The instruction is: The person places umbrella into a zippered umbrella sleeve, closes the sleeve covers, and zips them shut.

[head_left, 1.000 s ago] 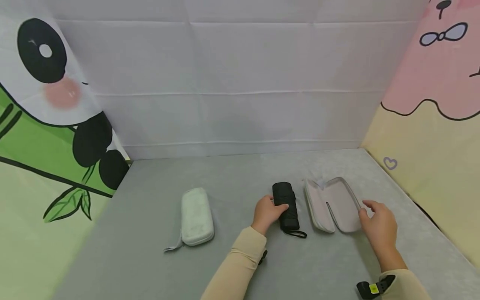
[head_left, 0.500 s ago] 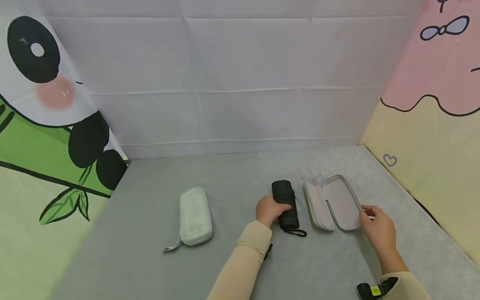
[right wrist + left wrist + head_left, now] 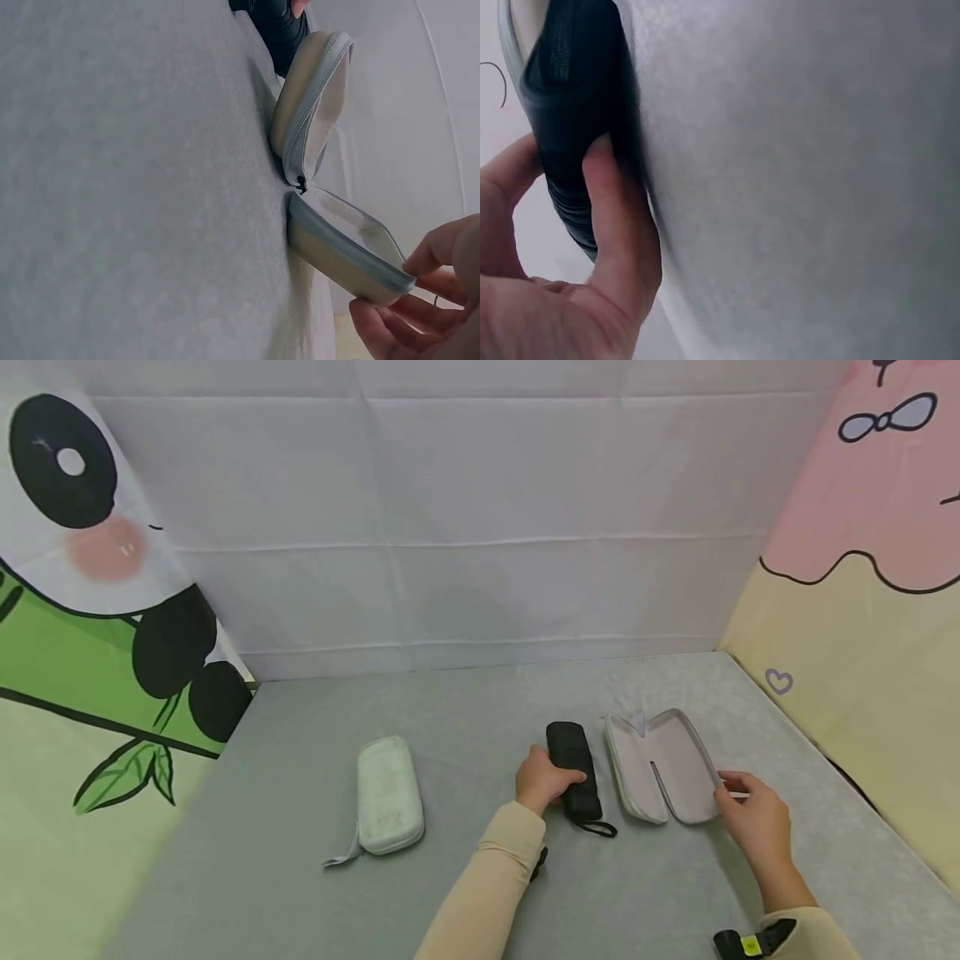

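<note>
A black folded umbrella with a wrist strap lies in the middle right of the grey table in the head view. My left hand grips it from the left; in the left wrist view the thumb lies along one side and fingers reach round the other. Just right of it, a pale zip case lies spread open, its light lining facing up. With my right hand I pinch the outer rim of the case's right half; the right wrist view shows thumb and fingers on either side of that edge.
A closed pale green zip case, its pull tab trailing at the lower left, lies to the left on the grey table. A white cloth wall stands behind, with printed cartoon cloths at both sides.
My left thumb has come further across the umbrella, which has shifted slightly right. My right fingers have closed onto the open case's rim. The closed case stays where it was.
</note>
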`<state>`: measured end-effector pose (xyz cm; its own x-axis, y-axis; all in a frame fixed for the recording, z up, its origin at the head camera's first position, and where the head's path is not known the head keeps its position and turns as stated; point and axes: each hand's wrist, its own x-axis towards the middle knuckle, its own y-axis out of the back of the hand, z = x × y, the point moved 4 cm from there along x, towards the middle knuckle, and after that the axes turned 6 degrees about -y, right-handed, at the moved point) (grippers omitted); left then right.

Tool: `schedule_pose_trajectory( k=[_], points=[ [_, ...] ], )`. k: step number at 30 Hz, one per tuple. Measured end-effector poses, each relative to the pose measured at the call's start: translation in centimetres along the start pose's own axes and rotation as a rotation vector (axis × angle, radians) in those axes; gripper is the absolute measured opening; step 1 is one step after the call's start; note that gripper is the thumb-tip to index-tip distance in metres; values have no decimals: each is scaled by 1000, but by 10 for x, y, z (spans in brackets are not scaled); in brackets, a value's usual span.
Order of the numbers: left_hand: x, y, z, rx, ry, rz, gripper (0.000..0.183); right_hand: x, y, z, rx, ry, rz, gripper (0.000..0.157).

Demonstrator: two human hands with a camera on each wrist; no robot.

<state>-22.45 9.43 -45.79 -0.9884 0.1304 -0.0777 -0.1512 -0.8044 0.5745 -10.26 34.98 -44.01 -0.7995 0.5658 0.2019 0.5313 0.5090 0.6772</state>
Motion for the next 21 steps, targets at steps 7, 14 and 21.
schedule_pose_trajectory(
  k=[7,14,21],
  points=[
    [1,-3,-7,-228,60,-16,56,-1,0,-2,14,-2,-2,26],
    [2,2,-13,-474,124,9,55,-5,0,-6,11,38,14,25],
    [8,22,-4,-626,115,36,63,-8,1,-13,11,94,33,25]
  ],
)
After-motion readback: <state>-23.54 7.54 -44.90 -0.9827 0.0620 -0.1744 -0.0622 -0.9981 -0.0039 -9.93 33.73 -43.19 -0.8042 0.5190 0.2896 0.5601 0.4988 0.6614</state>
